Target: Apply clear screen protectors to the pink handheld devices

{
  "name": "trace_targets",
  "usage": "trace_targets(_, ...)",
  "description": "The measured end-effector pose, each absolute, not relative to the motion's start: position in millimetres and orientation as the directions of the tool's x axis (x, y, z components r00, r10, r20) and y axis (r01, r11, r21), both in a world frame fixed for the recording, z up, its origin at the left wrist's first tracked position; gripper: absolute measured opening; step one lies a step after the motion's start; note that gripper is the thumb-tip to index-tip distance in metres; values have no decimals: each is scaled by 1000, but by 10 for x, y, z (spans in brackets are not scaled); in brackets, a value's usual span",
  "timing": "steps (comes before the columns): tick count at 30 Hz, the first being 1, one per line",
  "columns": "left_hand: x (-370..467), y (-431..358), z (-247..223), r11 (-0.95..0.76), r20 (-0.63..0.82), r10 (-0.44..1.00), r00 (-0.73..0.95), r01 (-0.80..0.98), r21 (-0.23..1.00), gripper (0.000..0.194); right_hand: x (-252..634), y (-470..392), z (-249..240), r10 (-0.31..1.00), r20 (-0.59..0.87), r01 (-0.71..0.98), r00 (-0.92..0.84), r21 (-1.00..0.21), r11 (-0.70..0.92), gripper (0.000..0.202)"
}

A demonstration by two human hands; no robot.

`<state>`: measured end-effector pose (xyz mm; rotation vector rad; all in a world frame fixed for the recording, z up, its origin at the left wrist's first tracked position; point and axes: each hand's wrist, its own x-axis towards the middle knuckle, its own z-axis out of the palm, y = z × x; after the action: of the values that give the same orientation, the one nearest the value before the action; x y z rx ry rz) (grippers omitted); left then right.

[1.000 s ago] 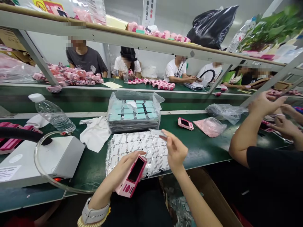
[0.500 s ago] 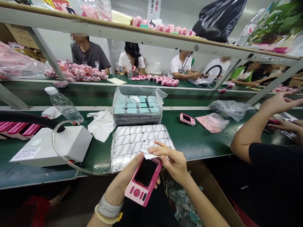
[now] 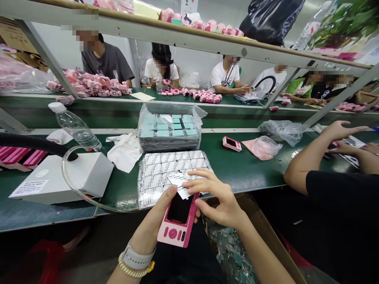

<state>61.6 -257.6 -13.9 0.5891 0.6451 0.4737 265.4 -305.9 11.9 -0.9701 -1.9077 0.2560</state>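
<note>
A pink device with a black screen (image 3: 178, 212) is held in my left hand (image 3: 152, 221), tilted, its round button and side keys toward me. My right hand (image 3: 220, 197) has its fingertips on a white printed film (image 3: 181, 184), which lies over the top end of the device. Behind them, a stack of white printed sheets in clear plastic (image 3: 154, 172) rests on the bench. Beyond it stands a plastic-wrapped stack of light-blue pieces (image 3: 168, 132). A second pink device (image 3: 231, 143) lies farther right.
A white box (image 3: 66, 173) with a clear hose, a water bottle (image 3: 74, 125) and a white cloth (image 3: 124, 152) are at the left. Bags lie at the right, near another person's arm (image 3: 314, 150). Below the bench edge is a carton of scraps (image 3: 233, 248).
The white film has turned and now hangs further over the top of the screen. My right hand has shifted slightly with it. The whole view has moved a little.
</note>
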Motion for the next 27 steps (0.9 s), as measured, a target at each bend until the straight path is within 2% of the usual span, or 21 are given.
trace_targets(4, 629, -2519, -238, 611, -348, 723, 597, -318, 725, 75, 2554, -3151, 165, 641, 724, 637, -257, -371, 675, 37)
trace_targets(7, 608, -2481, -227, 533, -298, 756, 582, -284, 797, 70, 2500, -3218, 187, 635, 712, 655, -300, -330, 680, 40)
trace_targets(10, 553, -2434, -163, 442, -237, 767, 596, -222, 869, 60, 2489, -3283, 252, 689, 656, 663, -309, -371, 650, 29)
trace_targets(13, 474, -2373, -99, 287, -174, 766, 619, -88, 954, 48, 2515, -3334, 375, 761, 539, 683, -361, -403, 609, 18)
trace_targets(18, 343, -2299, -23, 53, -179, 749, 638, 212, 976, 33, 2591, -3339, 590, 777, 351, 650, -522, -426, 630, 22)
trace_targets(23, 321, -2286, 100, 74, -186, 607, 772, 178, 981, 15, 2640, -3288, 680, 730, 286, 603, -621, -420, 678, 22)
trace_targets(27, 355, -2297, 209, 111, -174, 566, 805, 135, 985, 14, 2659, -3266, 673, 718, 293, 548, -631, -487, 680, 22)
